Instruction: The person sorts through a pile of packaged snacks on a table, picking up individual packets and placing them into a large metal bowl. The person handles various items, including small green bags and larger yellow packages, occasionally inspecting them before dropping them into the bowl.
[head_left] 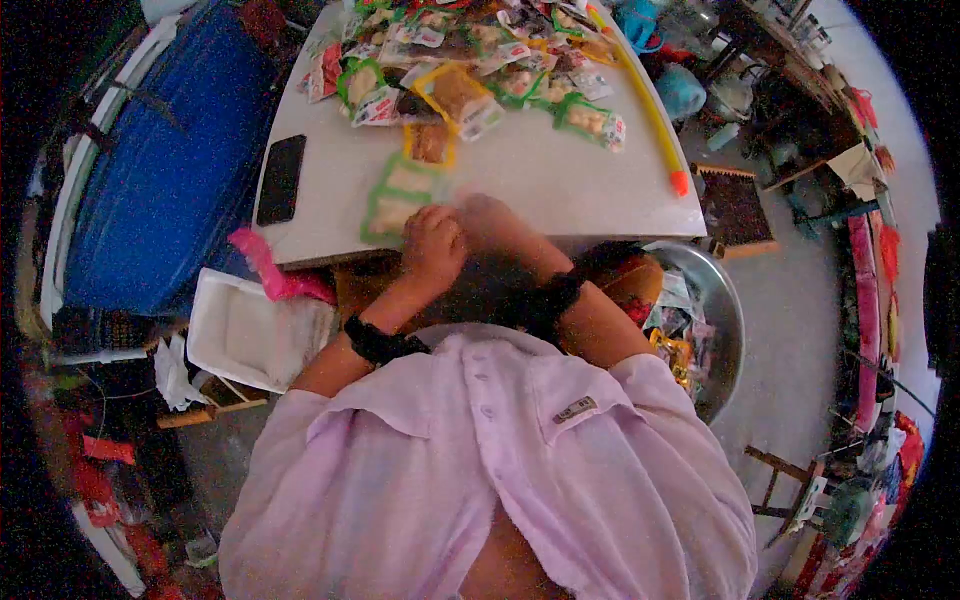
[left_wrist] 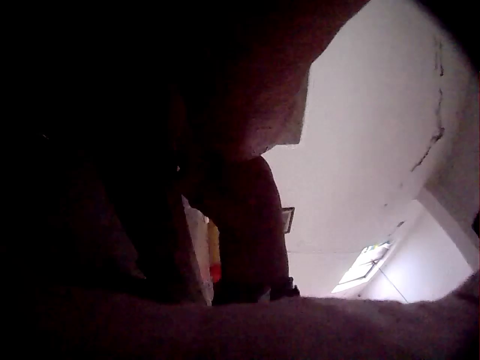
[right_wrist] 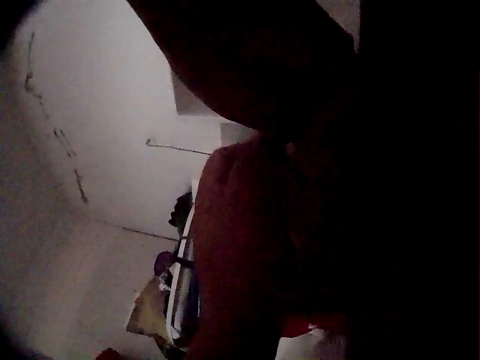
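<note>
Both hands meet close together at the near edge of the white table (head_left: 560, 195) in the head view. My left hand (head_left: 435, 245) has its fingers curled at the right side of a green-edged snack packet (head_left: 390, 215), which looks blurred. Just right of it is my right hand (head_left: 492, 225), smeared by motion; whether it holds anything I cannot tell. Another green-edged packet (head_left: 410, 176) lies beyond the first, followed by an orange-edged packet (head_left: 428, 143). Dark shapes of the hands fill much of both wrist views, hiding the fingertips.
A heap of snack packets (head_left: 460, 90) covers the table's far part. A black phone (head_left: 281, 180) lies at the left edge, a yellow stick (head_left: 645, 105) along the right. Below stand a white foam box (head_left: 250, 330) and a metal basin (head_left: 728, 310) holding packets.
</note>
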